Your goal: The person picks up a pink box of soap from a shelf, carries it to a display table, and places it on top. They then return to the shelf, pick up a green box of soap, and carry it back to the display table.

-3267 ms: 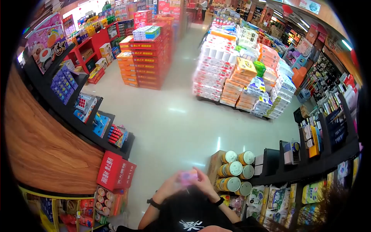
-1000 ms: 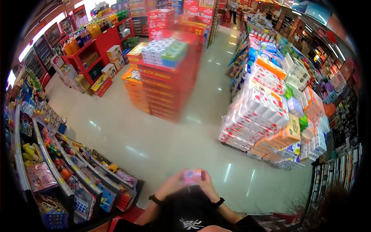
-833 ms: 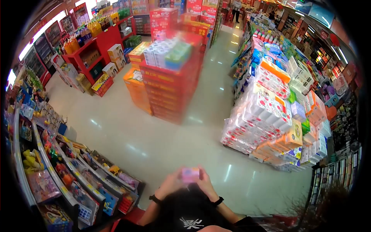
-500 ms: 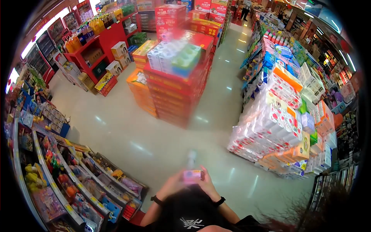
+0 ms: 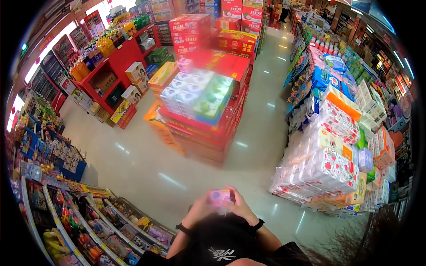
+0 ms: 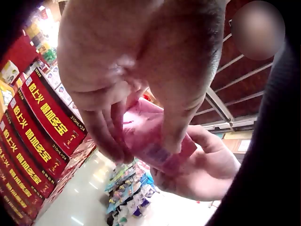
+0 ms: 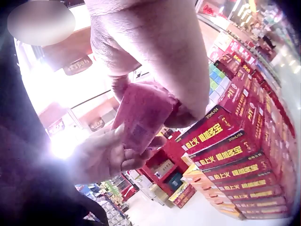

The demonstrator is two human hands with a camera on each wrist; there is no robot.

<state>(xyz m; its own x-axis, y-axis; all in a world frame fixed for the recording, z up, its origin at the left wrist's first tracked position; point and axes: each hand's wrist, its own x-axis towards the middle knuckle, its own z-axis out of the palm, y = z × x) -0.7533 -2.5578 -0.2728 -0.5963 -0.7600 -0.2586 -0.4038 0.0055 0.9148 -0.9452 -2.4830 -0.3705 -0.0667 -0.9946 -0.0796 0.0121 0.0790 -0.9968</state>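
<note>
A small pink pack is held in front of the person's dark shirt. My left hand grips its left side, and my right hand pinches the right side. In the left wrist view the left hand has its thumb and fingers around the pink pack, with the right hand at the far end. From the right wrist, the right hand is seen holding the pack from above, and the left hand supports it from the side.
A stack of red cartons topped with tissue packs stands ahead. Wrapped paper rolls are piled on the right. Shelves of small goods curve along the left. Pale floor runs between them, with an aisle beyond.
The carton stack appears nearer and lower, and the paper pile has shifted right in view. The counter and tins seen earliest are out of view. Both hands still hold the pink pack.
</note>
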